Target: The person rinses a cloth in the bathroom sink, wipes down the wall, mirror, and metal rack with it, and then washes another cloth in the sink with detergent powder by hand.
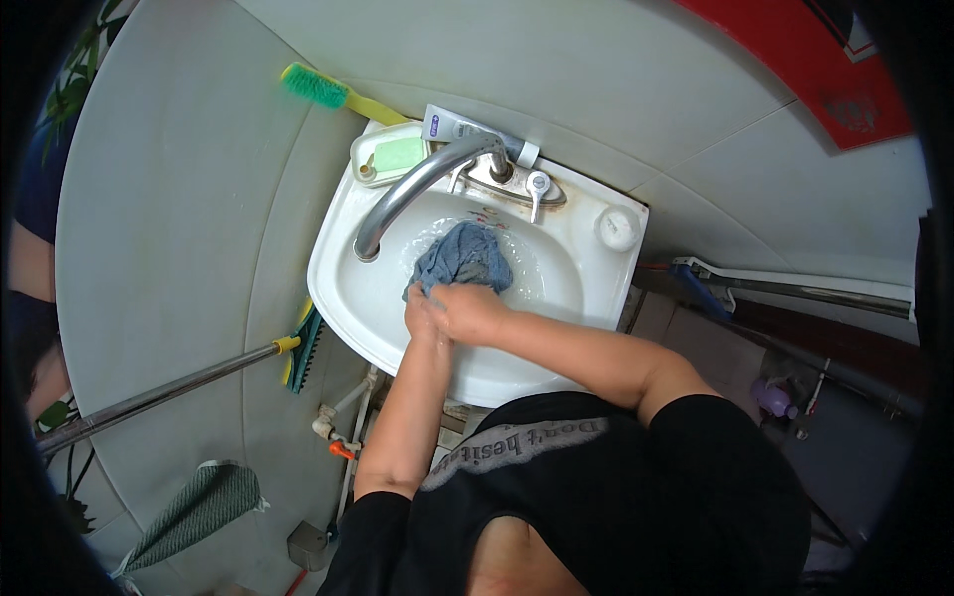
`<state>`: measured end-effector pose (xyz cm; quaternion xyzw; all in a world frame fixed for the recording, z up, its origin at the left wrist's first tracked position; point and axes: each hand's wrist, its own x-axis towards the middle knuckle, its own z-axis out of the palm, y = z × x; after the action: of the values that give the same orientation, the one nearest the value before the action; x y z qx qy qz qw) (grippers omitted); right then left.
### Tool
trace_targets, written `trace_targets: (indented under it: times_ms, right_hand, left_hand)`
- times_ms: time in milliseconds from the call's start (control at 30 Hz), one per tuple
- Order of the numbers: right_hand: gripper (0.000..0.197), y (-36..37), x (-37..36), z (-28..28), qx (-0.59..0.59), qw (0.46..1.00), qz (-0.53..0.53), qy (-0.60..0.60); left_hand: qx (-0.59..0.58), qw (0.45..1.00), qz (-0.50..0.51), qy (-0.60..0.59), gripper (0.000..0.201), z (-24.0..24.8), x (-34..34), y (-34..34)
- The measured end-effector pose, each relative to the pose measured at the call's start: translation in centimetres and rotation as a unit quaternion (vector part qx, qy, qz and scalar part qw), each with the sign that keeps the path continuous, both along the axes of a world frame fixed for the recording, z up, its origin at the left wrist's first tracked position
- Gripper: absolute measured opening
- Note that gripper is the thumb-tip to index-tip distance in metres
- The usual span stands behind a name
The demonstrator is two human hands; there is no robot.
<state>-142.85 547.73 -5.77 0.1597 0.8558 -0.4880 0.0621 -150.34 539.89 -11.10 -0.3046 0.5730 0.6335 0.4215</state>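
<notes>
A wet blue-grey cloth [463, 254] lies bunched in the basin of the white sink [343, 288], with water around it. Both hands are together at its near edge. My left hand [421, 314] is closed on the cloth's lower left corner, its fingers partly covered by the other hand. Beside it, my right hand [471, 314] grips the near edge, knuckles up, and its fingertips are hidden. The curved metal faucet [422, 184] arches over the basin to the left of the cloth.
On the sink's back rim are a soap dish with green soap [399, 154], a tube [462, 127], a tap handle [538, 189] and a small round white container [617, 228]. A green-bristled brush [333, 91] leans behind. A long-handled floor brush [303, 346] stands at left.
</notes>
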Motion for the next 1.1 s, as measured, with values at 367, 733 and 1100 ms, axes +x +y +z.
trace_targets:
  times_ms: [367, 733, 1100]
  right_hand:
    - [0.03, 3.0, 0.1, -3.0, 0.0, 0.985, -0.169, 0.034]
    - [0.032, 3.2, -0.7, -2.5, 0.056, 0.993, -0.067, -0.078]
    - [0.026, 3.4, -4.2, -2.5, 0.303, 0.907, 0.27, -0.112]
  left_hand:
    - [0.121, 0.982, -0.013, -0.142, 0.051, 3.3, 2.4, 0.4]
    - [0.085, 0.994, 0.006, -0.071, 0.038, 1.8, 3.9, 1.8]
    - [0.128, 0.99, 0.002, -0.051, 0.029, 1.4, 3.6, 0.4]
